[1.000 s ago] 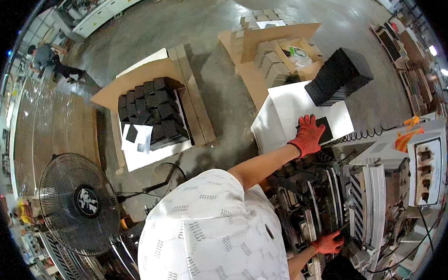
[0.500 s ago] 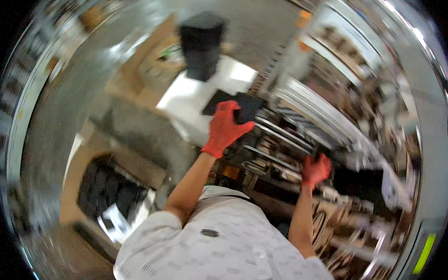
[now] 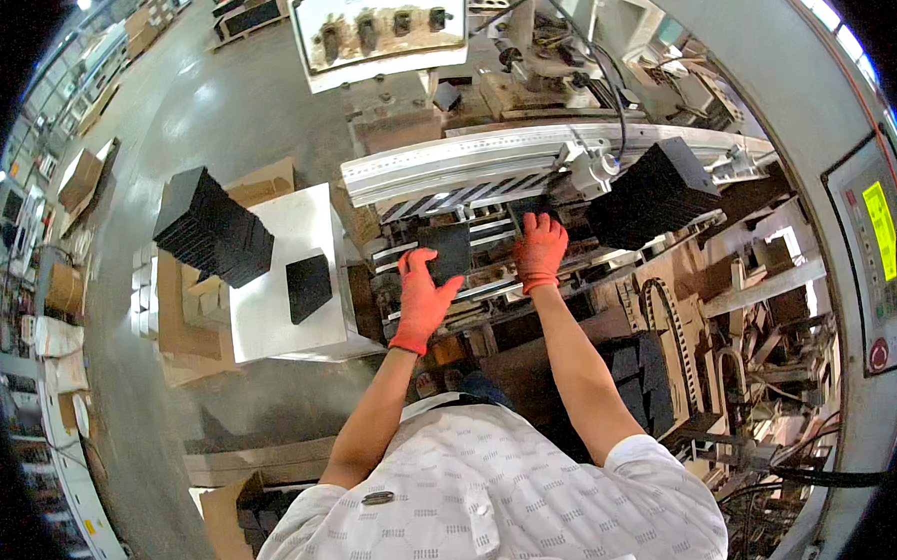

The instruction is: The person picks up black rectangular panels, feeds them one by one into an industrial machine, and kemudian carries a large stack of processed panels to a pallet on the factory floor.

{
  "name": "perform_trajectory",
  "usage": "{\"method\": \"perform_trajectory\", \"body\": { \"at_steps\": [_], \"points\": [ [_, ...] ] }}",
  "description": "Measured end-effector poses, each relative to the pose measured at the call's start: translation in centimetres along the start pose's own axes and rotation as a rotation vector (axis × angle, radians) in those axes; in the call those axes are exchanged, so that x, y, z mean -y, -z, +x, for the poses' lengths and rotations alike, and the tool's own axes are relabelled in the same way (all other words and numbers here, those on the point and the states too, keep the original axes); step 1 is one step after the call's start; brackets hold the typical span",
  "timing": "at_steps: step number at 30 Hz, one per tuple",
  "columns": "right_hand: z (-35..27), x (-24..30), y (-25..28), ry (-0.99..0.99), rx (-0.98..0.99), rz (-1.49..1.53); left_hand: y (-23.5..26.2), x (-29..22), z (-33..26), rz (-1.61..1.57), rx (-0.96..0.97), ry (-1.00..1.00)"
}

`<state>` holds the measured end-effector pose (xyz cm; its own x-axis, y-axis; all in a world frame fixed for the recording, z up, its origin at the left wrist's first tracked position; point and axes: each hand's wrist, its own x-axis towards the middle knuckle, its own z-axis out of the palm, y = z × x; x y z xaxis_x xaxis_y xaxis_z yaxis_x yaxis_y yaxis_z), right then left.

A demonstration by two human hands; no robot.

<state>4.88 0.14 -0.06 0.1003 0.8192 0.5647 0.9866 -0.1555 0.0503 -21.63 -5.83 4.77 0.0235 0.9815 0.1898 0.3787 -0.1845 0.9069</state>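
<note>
Both my hands wear orange gloves and reach forward over a machine's feed rails (image 3: 487,240). My left hand (image 3: 422,299) grips the left edge of a flat black sheet (image 3: 449,250) lying on the rails. My right hand (image 3: 540,250) rests on the rails just right of that sheet, fingertips at another dark flat piece (image 3: 531,208); whether it grips it I cannot tell. A thick stack of black sheets (image 3: 653,193) stands tilted on the machine to the right of my right hand.
A white table (image 3: 281,287) at my left carries one black sheet (image 3: 309,286) and a leaning black stack (image 3: 211,228). Cardboard boxes (image 3: 185,312) sit beside it on the concrete floor. A control panel with a lit green screen (image 3: 879,229) is at the far right.
The view swung round to face the machine. My left hand carried the black sheet from the white table onto the rails, and my right hand rose from low at my side to the rails.
</note>
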Motion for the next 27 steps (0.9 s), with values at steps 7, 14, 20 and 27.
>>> {"method": "perform_trajectory", "body": {
  "at_steps": [7,14,20,27],
  "points": [
    [-0.2,-0.6,3.6,-0.110,0.052,0.099,-8.1,-0.2,2.6,0.238,0.080,-0.056],
    [-4.0,-3.3,10.6,-0.419,-0.258,0.451,-18.5,0.1,5.3,0.208,-0.049,-0.146],
    [-7.7,-9.3,15.6,-0.611,-0.435,0.387,-21.4,-3.8,4.6,0.261,0.104,-0.043],
    [-2.8,-12.9,23.2,-0.583,-0.768,0.527,-21.4,-2.5,6.9,0.343,0.100,-0.070]
  ]
}}
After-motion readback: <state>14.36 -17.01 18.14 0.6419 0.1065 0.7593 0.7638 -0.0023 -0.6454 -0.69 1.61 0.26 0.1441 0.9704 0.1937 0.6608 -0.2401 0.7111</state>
